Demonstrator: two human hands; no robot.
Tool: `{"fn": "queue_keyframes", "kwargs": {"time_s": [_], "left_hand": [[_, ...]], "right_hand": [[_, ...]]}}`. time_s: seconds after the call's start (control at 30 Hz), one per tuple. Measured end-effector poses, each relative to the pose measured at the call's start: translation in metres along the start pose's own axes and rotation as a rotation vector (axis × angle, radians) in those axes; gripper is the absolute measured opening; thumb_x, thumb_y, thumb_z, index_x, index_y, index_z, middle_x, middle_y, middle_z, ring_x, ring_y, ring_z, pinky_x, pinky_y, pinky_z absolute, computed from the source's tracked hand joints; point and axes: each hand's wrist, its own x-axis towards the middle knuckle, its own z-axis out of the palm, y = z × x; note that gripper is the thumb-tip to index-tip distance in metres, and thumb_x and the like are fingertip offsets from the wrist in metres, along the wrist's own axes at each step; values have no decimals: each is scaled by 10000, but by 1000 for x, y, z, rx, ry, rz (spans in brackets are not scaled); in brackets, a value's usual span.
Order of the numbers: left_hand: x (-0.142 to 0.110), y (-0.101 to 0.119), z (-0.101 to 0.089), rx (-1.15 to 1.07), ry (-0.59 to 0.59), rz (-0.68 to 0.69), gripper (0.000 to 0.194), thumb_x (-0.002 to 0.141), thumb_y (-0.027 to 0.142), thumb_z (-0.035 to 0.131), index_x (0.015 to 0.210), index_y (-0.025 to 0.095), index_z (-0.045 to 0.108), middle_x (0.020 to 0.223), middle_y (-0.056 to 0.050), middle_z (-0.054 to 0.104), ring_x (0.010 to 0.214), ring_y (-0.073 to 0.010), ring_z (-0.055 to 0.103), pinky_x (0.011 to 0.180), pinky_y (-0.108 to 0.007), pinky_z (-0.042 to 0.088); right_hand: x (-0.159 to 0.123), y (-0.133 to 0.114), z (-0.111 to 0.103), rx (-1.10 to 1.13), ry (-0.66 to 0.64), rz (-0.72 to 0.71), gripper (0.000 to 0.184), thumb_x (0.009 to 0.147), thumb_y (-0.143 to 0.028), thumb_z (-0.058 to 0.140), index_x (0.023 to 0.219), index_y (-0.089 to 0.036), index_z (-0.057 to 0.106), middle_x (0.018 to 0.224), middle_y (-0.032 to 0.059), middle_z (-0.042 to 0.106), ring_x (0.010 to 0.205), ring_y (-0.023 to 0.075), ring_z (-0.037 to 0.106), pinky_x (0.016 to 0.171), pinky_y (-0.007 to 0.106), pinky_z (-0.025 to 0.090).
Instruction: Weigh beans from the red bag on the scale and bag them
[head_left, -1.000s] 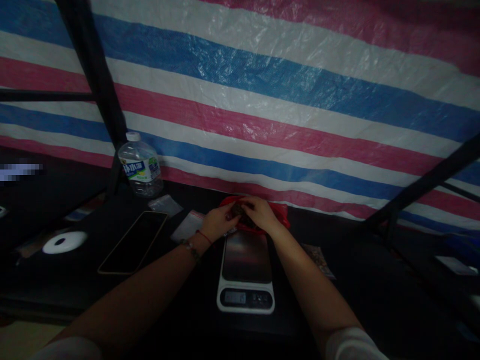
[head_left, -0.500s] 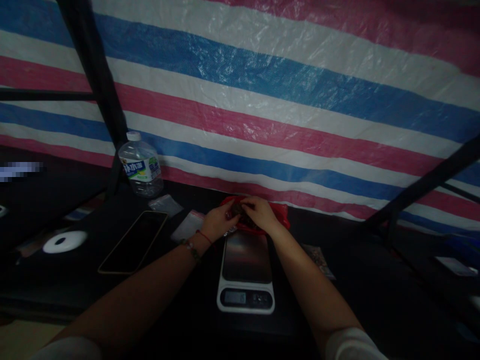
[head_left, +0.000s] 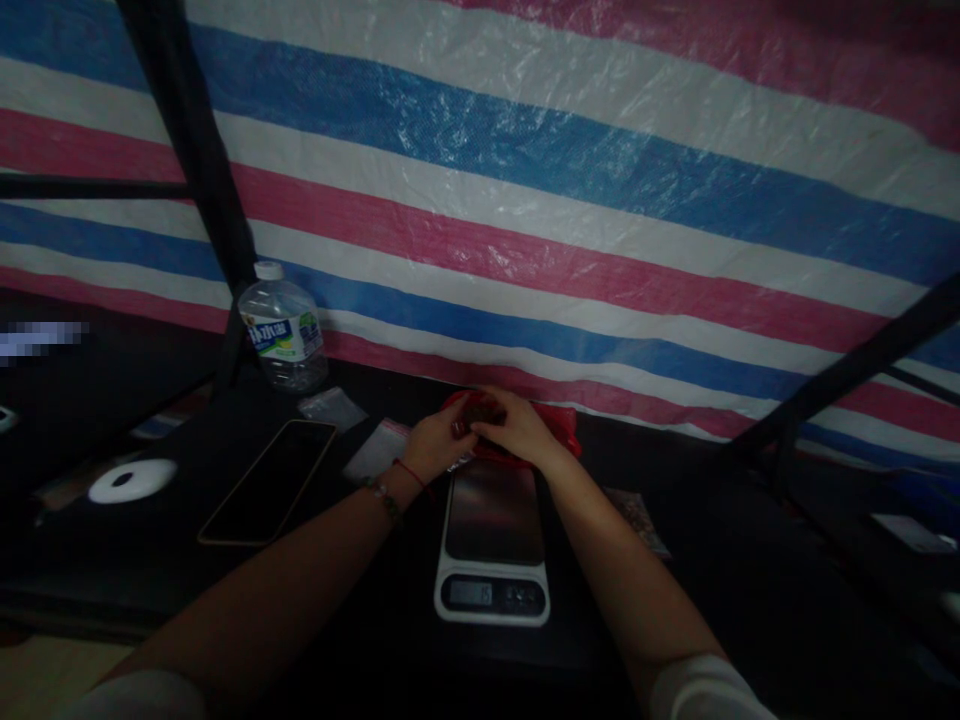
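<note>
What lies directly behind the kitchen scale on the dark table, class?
Behind the kitchen scale sits a red bag holding dark brownish pieces. The left hand and right hand cover most of its opening, so the contents stay largely hidden.

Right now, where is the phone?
The phone lies flat on the dark table, left of the kitchen scale, between the white disc and the left hand, below the water bottle.
</note>
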Motion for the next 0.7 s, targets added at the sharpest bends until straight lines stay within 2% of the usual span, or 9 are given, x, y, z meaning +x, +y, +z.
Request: {"fn": "queue_keyframes", "kwargs": {"time_s": [0.2,0.3,0.37,0.43,0.5,0.6,0.7], "left_hand": [[-2,-4,2,-124,20,147,686,770,358,591,1404,211,376,1181,-75,656,1037,-249,645,892,-343,511],[-5,-8,-1,-242,159,281,628,783,315,567,1373,173,403,1240,-97,615,1119,-244,597,969,-360,470],[-5,-13,-3,-329,278,317,519,835,292,498,1332,153,436,1191,-98,632,1103,-228,596,972,-363,462],[-4,-18,-3,-395,359,283,424,895,291,411,1291,149,470,1071,-84,667,1016,-210,624,921,-355,481],[-2,-22,-2,-429,392,232,387,930,298,351,1258,152,495,984,-69,675,938,-198,636,871,-340,492],[0,-25,1,-435,395,195,383,943,308,324,1246,158,504,938,-57,671,889,-189,635,841,-327,489],[1,-25,2,-442,388,204,386,947,308,313,1248,158,502,917,-50,668,878,-184,629,837,-324,482]], "right_hand": [[0,-4,-4,-28,-68,-14,617,724,-164,653,1320,-196,498,1241,99,603,1128,218,568,999,394,423],[-2,-8,-18,-95,-51,-6,610,727,-185,654,1318,-176,501,1278,118,576,1159,228,545,1013,397,403],[-4,-16,-31,-132,-89,-1,609,715,-185,665,1305,-178,515,1269,115,582,1135,229,557,990,384,416],[-8,-26,-41,-137,-221,13,587,713,-167,658,1286,-189,533,1170,91,639,1005,207,613,893,344,463],[-14,-37,-46,-157,-379,21,524,712,-147,646,1231,-183,580,1070,77,676,900,193,632,809,306,474],[-22,-49,-41,-248,-546,-1,426,689,-144,661,1114,-160,650,1044,96,678,900,212,622,786,291,451],[-27,-53,-30,-305,-665,-18,410,669,-157,683,1079,-157,659,1017,98,675,881,219,615,751,285,440]]}}
